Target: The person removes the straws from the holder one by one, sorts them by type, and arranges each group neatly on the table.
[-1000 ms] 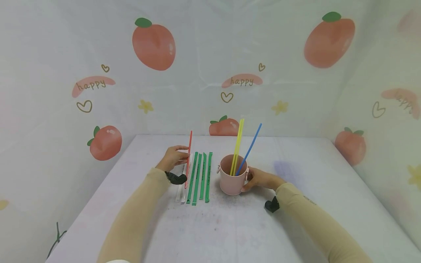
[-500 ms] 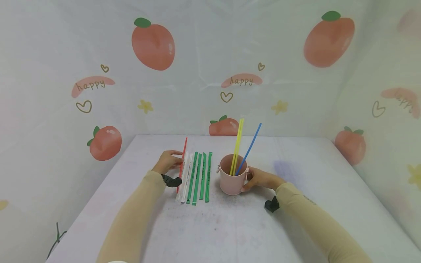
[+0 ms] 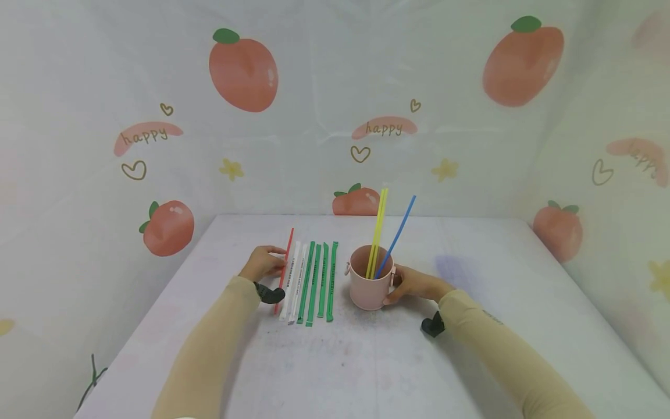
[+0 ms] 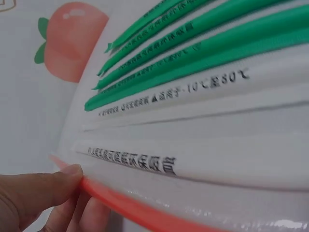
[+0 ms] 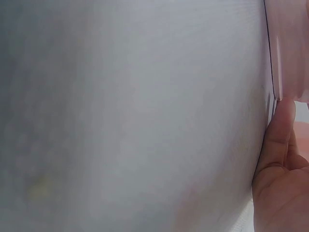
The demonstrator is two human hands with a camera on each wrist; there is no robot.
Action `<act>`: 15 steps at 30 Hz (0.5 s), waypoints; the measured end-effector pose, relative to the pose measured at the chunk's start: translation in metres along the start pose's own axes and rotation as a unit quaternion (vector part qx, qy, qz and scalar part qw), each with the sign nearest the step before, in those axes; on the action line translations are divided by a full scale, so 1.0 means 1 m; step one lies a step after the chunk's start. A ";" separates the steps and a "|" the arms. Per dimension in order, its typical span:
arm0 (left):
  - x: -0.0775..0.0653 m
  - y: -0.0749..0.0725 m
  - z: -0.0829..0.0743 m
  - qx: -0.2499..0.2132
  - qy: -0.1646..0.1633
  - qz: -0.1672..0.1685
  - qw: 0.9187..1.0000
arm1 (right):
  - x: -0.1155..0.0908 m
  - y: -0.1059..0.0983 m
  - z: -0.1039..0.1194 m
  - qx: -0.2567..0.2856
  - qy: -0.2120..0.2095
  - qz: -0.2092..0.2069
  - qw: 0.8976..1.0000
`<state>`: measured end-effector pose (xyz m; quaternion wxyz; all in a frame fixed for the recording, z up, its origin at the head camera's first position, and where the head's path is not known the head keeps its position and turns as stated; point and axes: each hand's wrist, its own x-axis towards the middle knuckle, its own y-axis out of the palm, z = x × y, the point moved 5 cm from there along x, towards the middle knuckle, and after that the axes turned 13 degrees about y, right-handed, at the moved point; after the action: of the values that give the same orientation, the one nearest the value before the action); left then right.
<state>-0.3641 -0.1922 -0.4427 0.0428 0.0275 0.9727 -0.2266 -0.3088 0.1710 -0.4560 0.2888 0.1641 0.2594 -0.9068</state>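
Observation:
Between thumb and fingers my left hand (image 3: pixel 262 263) pinches a red straw (image 3: pixel 290 240), just left of a row of paper-wrapped straws. In the left wrist view the thumb presses on the red straw (image 4: pixel 145 212), beside a white wrapped straw (image 4: pixel 203 175). At the centre stands a small pink bucket (image 3: pixel 368 293) with ring handles, holding yellow straws (image 3: pixel 378 227) and a blue straw (image 3: pixel 398 231). My right hand (image 3: pixel 419 285) grips the bucket's right side. The right wrist view has the thumb against the bucket's (image 5: pixel 292 48) lower edge.
Several green wrapped straws (image 3: pixel 323 280) lie side by side between the white wrapped straws (image 3: pixel 291 281) and the bucket. A white cloth with peach prints hangs behind the table (image 3: pixel 419 372). A dark cord (image 3: pixel 93 378) shows at far left.
My left hand has moved left and nearer with the red straw, from over the white wrapped straws to their left side. The right hand and bucket have stayed in place.

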 end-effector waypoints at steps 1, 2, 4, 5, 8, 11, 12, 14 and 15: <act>0.000 0.000 0.001 0.005 -0.001 0.000 1.000 | 0.000 0.000 0.000 -0.001 0.001 0.000 1.000; 0.000 0.000 0.003 0.007 -0.002 0.000 1.000 | 0.000 0.000 0.000 -0.003 0.003 0.000 1.000; 0.000 0.000 0.005 0.009 -0.001 -0.001 1.000 | 0.000 0.000 -0.001 -0.006 0.009 -0.004 1.000; 0.000 0.000 0.005 0.009 0.000 -0.002 1.000 | 0.001 0.000 -0.001 -0.007 0.012 -0.005 1.000; 0.000 0.000 0.006 0.005 0.004 -0.001 1.000 | 0.001 0.000 -0.001 -0.007 0.017 -0.006 1.000; 0.000 0.001 0.005 0.005 0.005 -0.003 1.000 | 0.001 0.000 -0.001 -0.005 0.017 -0.005 1.000; 0.000 0.001 0.005 0.009 0.005 -0.003 1.000 | 0.001 0.000 -0.001 -0.004 0.016 -0.004 1.000; 0.001 0.001 0.006 0.015 0.001 -0.006 1.000 | 0.001 0.000 -0.001 -0.003 0.014 -0.004 1.000; 0.001 0.001 0.006 0.019 0.000 -0.007 1.000 | 0.000 0.000 -0.001 -0.003 0.014 -0.004 1.000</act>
<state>-0.3647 -0.1939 -0.4483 0.0404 0.0219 0.9683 -0.2455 -0.3089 0.1711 -0.4568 0.2820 0.1743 0.2670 -0.9049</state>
